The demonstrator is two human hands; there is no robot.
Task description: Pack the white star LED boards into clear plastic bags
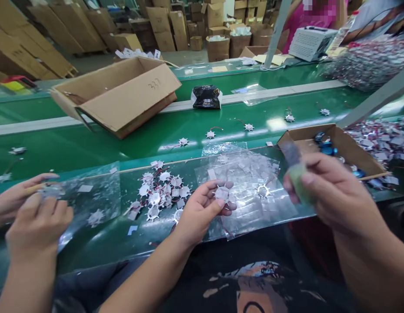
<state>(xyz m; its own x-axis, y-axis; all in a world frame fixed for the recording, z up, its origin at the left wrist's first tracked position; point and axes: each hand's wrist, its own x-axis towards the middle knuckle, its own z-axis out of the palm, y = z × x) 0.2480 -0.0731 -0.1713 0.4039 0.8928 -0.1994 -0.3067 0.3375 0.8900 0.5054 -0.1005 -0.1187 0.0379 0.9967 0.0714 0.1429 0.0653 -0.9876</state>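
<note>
The left hand pinches a star-shaped part between thumb and fingers, over clear bags. At its three o'clock, the right hand curls round a blurred greenish object. A pile of parts lies at ten o'clock, and an open carton farther off at eleven.

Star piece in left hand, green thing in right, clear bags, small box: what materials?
Star piece: likely thin metal, matte silver-white, crisp notched rim; possibly coated board. Green thing: too blurred to tell. Bags: clear glossy plastic film, glare and creases. Small box: plain brown cardboard, matte, raw cut edges.
</note>
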